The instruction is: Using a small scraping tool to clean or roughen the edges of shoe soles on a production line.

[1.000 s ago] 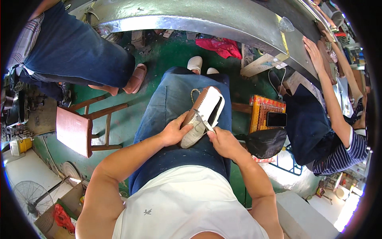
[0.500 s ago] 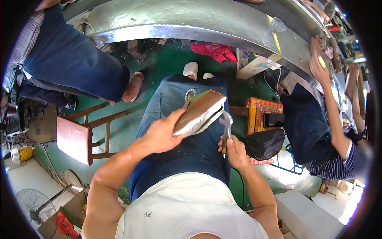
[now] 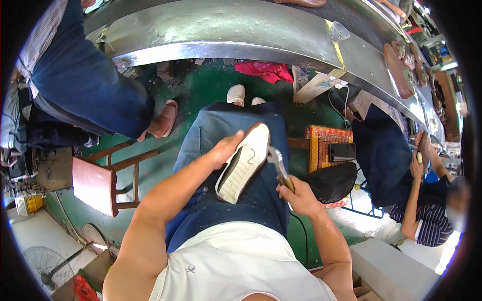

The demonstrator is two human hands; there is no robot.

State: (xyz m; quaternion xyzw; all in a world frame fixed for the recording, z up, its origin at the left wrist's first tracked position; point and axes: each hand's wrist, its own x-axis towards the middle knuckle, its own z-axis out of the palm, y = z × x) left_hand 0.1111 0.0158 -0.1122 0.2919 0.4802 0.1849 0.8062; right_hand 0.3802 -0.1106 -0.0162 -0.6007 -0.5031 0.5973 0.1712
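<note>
On my lap rests a shoe (image 3: pixel 252 155), its pale underside turned up and brown upper material along its rim. A curved dark line marks the pale surface, and a dark gap runs along its left edge. My left hand (image 3: pixel 227 149) grips the shoe's left side, near its far end, with the fingertips partly hidden. Held in my right hand (image 3: pixel 298 195) is a pair of pincers (image 3: pixel 277 164) with a metal head and a yellowish-brown handle. The metal head lies close to the shoe's right edge; whether it touches I cannot tell.
A long metal bench (image 3: pixel 221 30) runs across the far side. At left are a wooden stool (image 3: pixel 95 181) and a person's legs. A beaded seat (image 3: pixel 321 150) carrying a phone (image 3: pixel 342 152) and a black bag (image 3: pixel 330 181) lies at right, beside another seated person.
The shoe has been turned so that its pale underside faces up, where its brown side showed before. My right hand has brought the pincers slightly left, nearer the shoe.
</note>
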